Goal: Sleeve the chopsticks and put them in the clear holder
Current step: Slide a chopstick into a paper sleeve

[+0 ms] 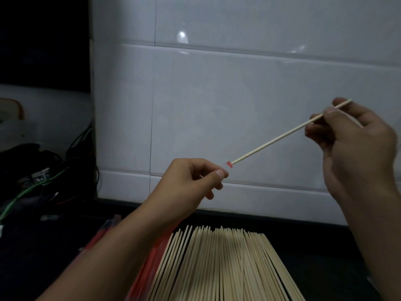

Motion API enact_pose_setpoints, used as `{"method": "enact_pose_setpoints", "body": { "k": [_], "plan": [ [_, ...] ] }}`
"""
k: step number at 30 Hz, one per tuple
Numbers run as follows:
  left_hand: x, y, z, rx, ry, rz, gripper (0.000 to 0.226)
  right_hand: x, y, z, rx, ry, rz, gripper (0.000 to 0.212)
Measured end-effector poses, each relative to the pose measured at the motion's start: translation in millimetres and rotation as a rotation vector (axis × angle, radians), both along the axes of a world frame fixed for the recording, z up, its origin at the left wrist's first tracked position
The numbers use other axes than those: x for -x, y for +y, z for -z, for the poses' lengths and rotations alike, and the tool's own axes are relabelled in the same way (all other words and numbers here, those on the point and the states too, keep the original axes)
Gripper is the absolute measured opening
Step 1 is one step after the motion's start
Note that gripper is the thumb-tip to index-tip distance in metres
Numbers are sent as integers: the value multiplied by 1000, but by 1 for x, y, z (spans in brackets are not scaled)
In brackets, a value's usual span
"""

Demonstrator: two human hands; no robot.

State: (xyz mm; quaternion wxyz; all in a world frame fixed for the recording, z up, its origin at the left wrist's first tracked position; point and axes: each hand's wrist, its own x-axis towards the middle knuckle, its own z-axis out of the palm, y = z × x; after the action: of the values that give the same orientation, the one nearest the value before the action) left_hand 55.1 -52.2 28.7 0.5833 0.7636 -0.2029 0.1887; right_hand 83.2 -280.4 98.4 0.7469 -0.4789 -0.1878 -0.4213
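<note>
Bare wooden chopsticks (225, 266) lie in a wide, tight row on the dark surface (43, 257) at the bottom of the view, their tips pointing toward the white tiled wall (217, 94). Beside their left edge lies a stack of red sleeves (152, 261), partly hidden by the person's left forearm. Far left, a tangle of dark and green cables (43, 181) sits on the surface.

Above the row, the right hand (355, 144) pinches the upper end of a single chopstick (288, 132) between thumb and fingers, holding it tilted down to the left. The left hand (191, 181) has thumb and forefinger pressed together; what it pinches is too faint to tell apart, though a small red sleeve end (229, 164) sits at the chopstick's lower tip just beyond those fingertips.
</note>
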Motion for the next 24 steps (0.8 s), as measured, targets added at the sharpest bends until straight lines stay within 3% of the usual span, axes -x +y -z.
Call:
{"method": "enact_pose_setpoints", "body": {
  "k": [7,24],
  "plan": [
    [0,1,-2,11,12,-4,10,-4,1,3,11,-13,7,31],
    [-5,0,2,-14,18,-20,14,-3,5,7,116,-25,51,26]
  ]
}}
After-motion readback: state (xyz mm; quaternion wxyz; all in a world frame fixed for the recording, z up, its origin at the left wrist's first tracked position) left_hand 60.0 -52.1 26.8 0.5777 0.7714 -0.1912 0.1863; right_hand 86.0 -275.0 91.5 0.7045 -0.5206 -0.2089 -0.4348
